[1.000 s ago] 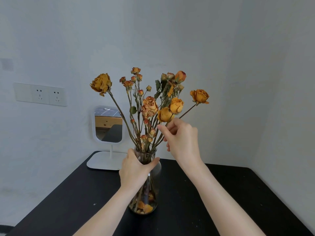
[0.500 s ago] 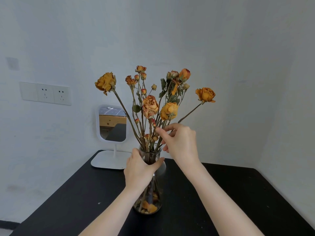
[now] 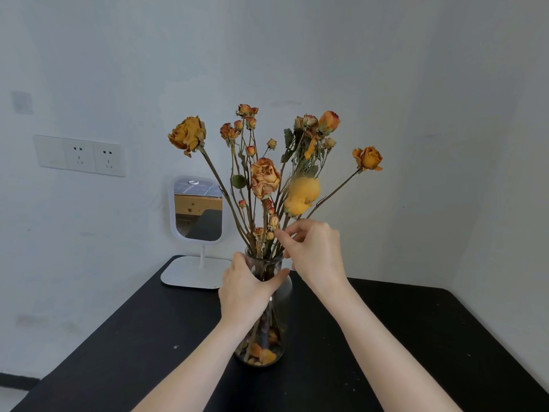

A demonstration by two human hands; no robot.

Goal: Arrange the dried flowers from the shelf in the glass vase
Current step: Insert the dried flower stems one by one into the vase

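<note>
Head view, looking forward and down at a corner of the room.

Glass vase (image 3: 284,295) stands upright on a black table (image 3: 401,337), roughly centre frame. The dried flowers (image 3: 264,179) are in it, stems down through the mouth and fanning out above. Blooms are orange-yellow roses with several small buds among them. One large rose (image 3: 187,135) leans out to the upper left. Another (image 3: 367,158) reaches out to the right on a long slanted stem. One yellow bloom (image 3: 301,194) near the middle shows blurred, no detail readable. Loose petals (image 3: 261,353) lie in the bottom of the vase.

Left hand (image 3: 246,288): wrapped round the neck of the vase just under the rim, thumb on the near right side, fingers round the far left. Firm grasp on the glass.

Right hand (image 3: 315,254): raised just above the vase mouth, to the right of the stems. Fingers curled, forefinger and thumb closed on the stems low in the bunch. Cannot tell which stem or how many it pinches.

Behind the vase, to the left, a small white-framed mirror (image 3: 197,209) stands on a flat white base at the table's far edge. A white socket plate (image 3: 80,154) sits on the wall further left. Walls are plain pale grey.
</note>
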